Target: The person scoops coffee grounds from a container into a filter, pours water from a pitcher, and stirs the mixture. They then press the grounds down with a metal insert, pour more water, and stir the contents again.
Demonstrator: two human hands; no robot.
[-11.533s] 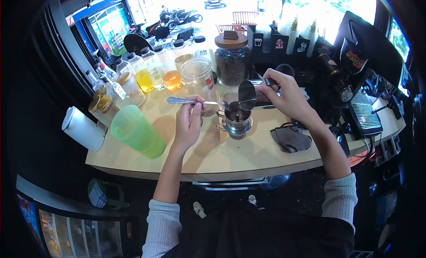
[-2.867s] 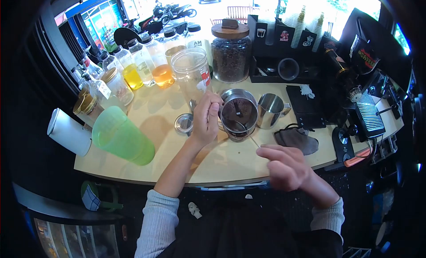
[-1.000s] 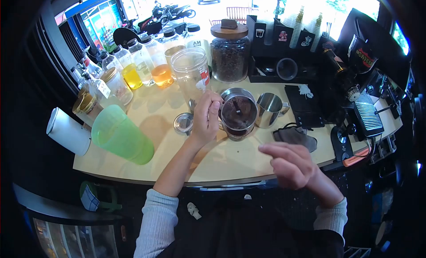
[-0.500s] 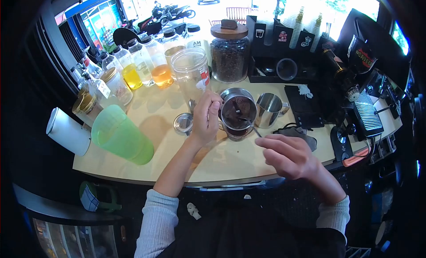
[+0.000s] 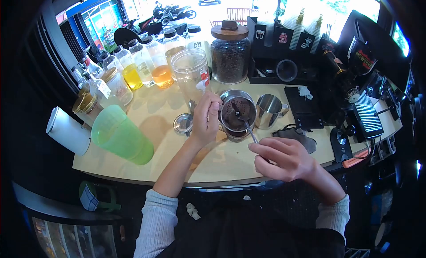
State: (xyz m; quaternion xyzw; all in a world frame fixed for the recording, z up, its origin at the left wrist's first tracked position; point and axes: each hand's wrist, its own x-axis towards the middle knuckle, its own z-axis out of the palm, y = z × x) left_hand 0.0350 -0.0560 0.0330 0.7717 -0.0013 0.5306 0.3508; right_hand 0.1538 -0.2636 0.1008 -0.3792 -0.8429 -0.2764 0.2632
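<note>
My left hand (image 5: 207, 119) is closed at the left side of a clear cup (image 5: 236, 134) of dark brown liquid, seemingly on its handle, which the fingers hide. Small bubbles dot the liquid's surface. In my right hand (image 5: 286, 159) is the handle of a metal spoon (image 5: 251, 133), pinched between the fingers, with its other end down in the liquid. Close behind the cup shows a round metal rim (image 5: 235, 92). To the right, a steel milk pitcher (image 5: 267, 111) stands upright. A small round metal lid (image 5: 183, 123) lies left of my left hand.
A tall clear container (image 5: 191, 71) and a wooden-lidded jar of coffee beans (image 5: 230, 54) stand behind. Several bottles (image 5: 162, 74) line the back left; a green pitcher (image 5: 122, 136) is nearer. A black cloth item (image 5: 298, 138) and black equipment (image 5: 341, 80) are at right.
My right hand has shifted a little left, and the spoon has swung within the cup, its handle now steeper and showing more. My left hand stays in place.
</note>
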